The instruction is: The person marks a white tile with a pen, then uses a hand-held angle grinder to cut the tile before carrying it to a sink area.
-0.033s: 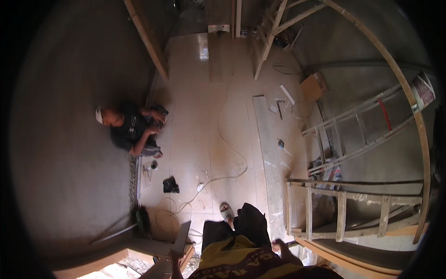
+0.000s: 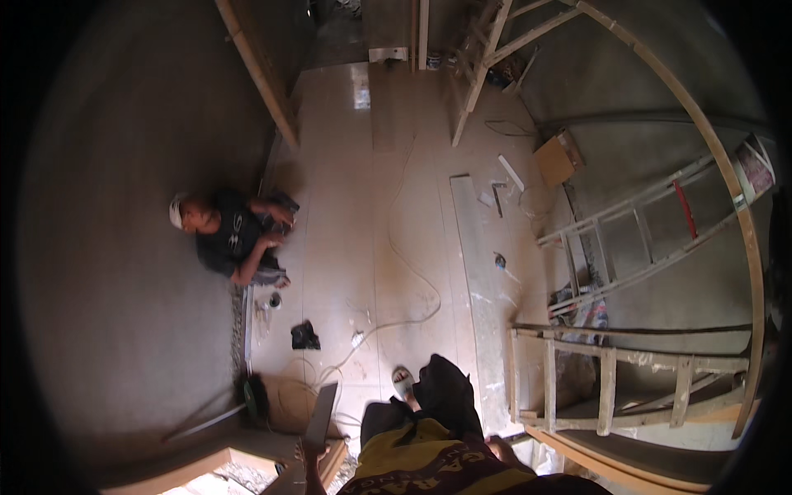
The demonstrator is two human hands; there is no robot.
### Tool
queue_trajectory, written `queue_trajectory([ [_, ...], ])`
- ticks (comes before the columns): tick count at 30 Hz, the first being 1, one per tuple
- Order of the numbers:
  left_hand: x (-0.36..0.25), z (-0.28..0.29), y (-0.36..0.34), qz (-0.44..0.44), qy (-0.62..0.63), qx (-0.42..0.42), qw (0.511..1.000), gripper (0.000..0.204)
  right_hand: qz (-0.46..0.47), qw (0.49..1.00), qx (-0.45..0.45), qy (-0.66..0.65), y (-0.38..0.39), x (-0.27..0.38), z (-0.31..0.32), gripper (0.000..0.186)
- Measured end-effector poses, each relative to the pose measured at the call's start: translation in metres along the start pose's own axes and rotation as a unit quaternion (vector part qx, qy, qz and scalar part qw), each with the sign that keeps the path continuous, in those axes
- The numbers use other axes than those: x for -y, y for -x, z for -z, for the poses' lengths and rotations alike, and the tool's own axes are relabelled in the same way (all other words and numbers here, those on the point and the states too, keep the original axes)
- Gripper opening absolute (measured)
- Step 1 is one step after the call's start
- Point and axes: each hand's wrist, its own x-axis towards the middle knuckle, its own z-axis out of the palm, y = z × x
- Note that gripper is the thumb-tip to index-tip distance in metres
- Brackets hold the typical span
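At the lower left, my left hand [image 2: 311,452] grips the near end of a narrow flat grey strip [image 2: 322,412], whose far end points ahead over the floor. The strip's material cannot be made out. My right hand [image 2: 500,450] hangs beside my right thigh, partly hidden by the shirt, with its fingers too dim to read. One sandalled foot [image 2: 403,379] shows in front of my dark shorts [image 2: 448,396]. Near the strip's far end, a pale cable [image 2: 388,324] loops over the tiled floor [image 2: 338,247].
Against the left wall sits a co-worker [image 2: 233,231]. A black bag [image 2: 305,335] and a broom [image 2: 252,396] lie nearer. To the right are a long board [image 2: 472,247], a metal ladder [image 2: 631,231], a wooden ladder [image 2: 607,388] and a cardboard box [image 2: 558,157]. Wooden trestle legs [image 2: 481,74] stand ahead.
The strip in my left hand has risen slightly and tilts a little more. My right hand has dropped slightly. The whole view has shifted a little as my legs moved.
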Motion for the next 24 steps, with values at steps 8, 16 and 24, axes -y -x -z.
queue_trajectory([
  [8, -0.424, 0.272, -0.127, -0.31, 0.331, -0.21, 0.866, 0.091, 0.028, 0.985, -0.165, -0.034, -0.02, 0.277, 0.191, 0.036],
  [16, -0.673, 0.518, -0.131, -0.375, 0.387, -0.25, 0.804, 0.104, 0.281, 0.729, -0.603, 0.159, 0.015, 0.776, 0.592, 0.049],
  [24, -0.802, 0.761, -0.264, -0.33, 0.298, -0.314, 0.839, 0.101, 0.62, 0.712, -0.319, -0.083, 0.19, 1.406, 0.617, 0.041],
])
